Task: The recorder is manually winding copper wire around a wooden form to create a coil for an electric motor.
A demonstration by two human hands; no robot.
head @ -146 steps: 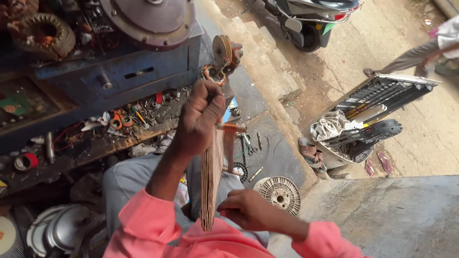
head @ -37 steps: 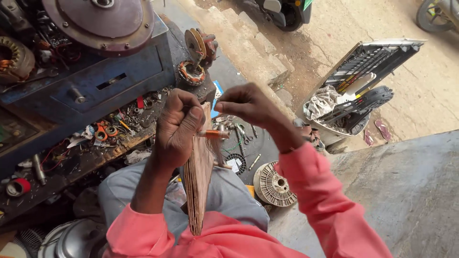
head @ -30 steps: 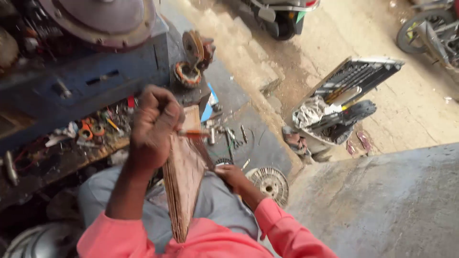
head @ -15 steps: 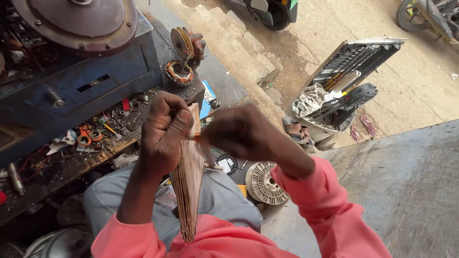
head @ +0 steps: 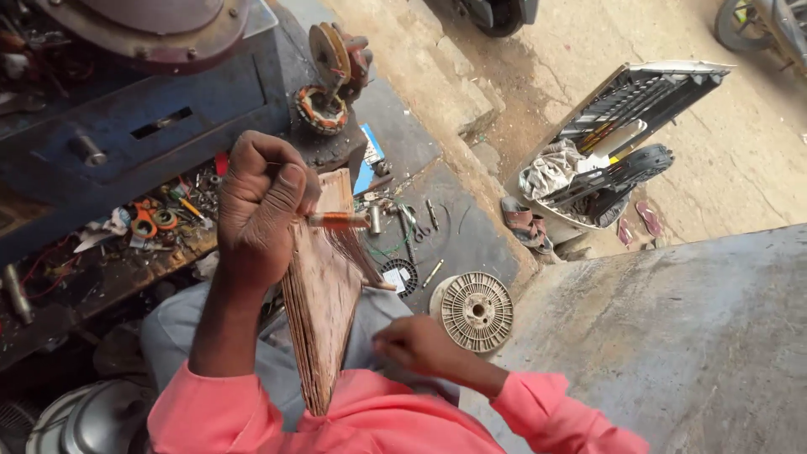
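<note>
Your left hand (head: 265, 210) is raised in front of you, its grip clenched around the top of a bundle of copper wire (head: 324, 294) that hangs as a long flat fan of strands from your fist down to your lap. A short copper-wound rod (head: 340, 221) sticks out sideways from under your left thumb, lying across the upper part of the bundle. Your right hand (head: 416, 345) sits lower, near your waist and just beside the lower part of the bundle; its fingers are curled in, but you cannot tell whether it pinches a strand or holds nothing.

Beyond the bundle, on the dark floor, lies a round ribbed spool (head: 477, 309) flat on its side, with a smaller dark ring (head: 401, 275) next to it and scattered small tools (head: 424, 220) a little farther out. To your left runs a cluttered bench (head: 109, 269) strewn with orange-handled scissors (head: 151, 223), scraps and wire ends, and behind it stands a blue machine housing (head: 160, 118) with a large round metal disc on top. A wound motor stator (head: 320, 109) rests on the housing's corner. Across the sandy ground, a grey grille panel (head: 639, 97) leans tilted over a tub of rags (head: 555, 181), with sandals (head: 525, 223) beside it.
</note>
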